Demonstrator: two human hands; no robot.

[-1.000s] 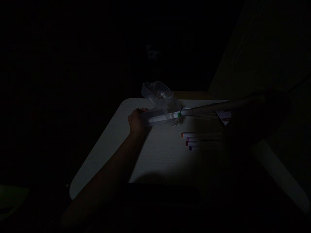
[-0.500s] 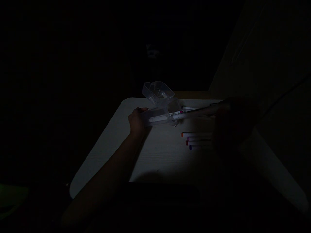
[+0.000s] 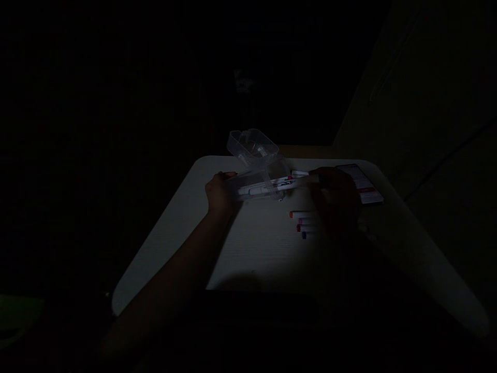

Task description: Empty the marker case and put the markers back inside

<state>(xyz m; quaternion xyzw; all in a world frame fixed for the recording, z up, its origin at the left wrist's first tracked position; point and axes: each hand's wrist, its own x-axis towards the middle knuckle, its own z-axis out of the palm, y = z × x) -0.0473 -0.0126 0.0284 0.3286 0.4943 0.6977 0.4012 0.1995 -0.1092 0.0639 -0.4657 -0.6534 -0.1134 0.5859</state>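
Note:
My left hand [image 3: 218, 196] is closed around the near-left end of a clear plastic case [image 3: 248, 178], whose lid [image 3: 254, 145] stands open at the back. White-barrelled markers lie inside the case. My right hand [image 3: 337, 199], dark and in shadow, grips a white marker [image 3: 305, 181] that points left into the case's right end. Just below it, several white markers with coloured ends lie in a row, among them an orange-ended marker [image 3: 301, 214] and a blue-ended marker [image 3: 309, 235]. Another white marker [image 3: 300, 173] rests behind the held one.
A phone [image 3: 370, 195] with a lit screen lies at the right of the pale table [image 3: 252, 243], partly behind my right hand. A dark cable [image 3: 450, 155] runs along the right. Bright green material [image 3: 19, 313] shows at the lower left. The room is very dark.
My right hand has moved left toward the case, and the marker in it reaches further in. The phone has come into view behind that hand. My left hand and the case stay put.

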